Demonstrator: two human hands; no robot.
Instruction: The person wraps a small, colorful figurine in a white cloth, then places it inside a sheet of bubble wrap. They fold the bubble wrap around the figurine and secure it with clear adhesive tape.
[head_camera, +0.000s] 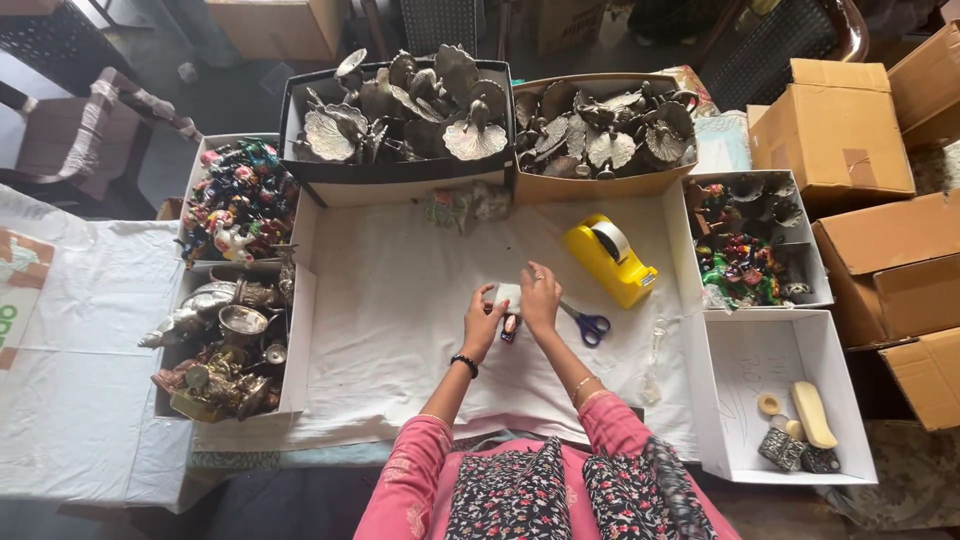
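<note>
**Both hands closed on a small white wrapped packet at the middle of the white sheet**

The left hand (482, 322) and the right hand (540, 298) meet on a small white paper-wrapped packet (508, 296), fingers curled round its two sides and gripping it just above the white paper sheet (400, 320) that covers the work surface. A small dark and red object (509, 328) shows just under the packet, between the palms; what it is cannot be told.

Taking the packet as the landmark: the blue-handled scissors (588, 324) lie just to its right, on the sheet. The yellow plastic tape dispenser (610, 258) stands beyond them, up and to the right, near but apart from the hands. To the packet's left the sheet lies bare as far as the flat box of silver and brass metal figures (225, 350) at the sheet's left edge. Beyond the packet, bare sheet runs to two boxes of grey metal leaf-shaped pieces (400, 110) along the far edge. Far right, past the sheet's edge, a white open box (780, 360) holds a few small items.
</note>
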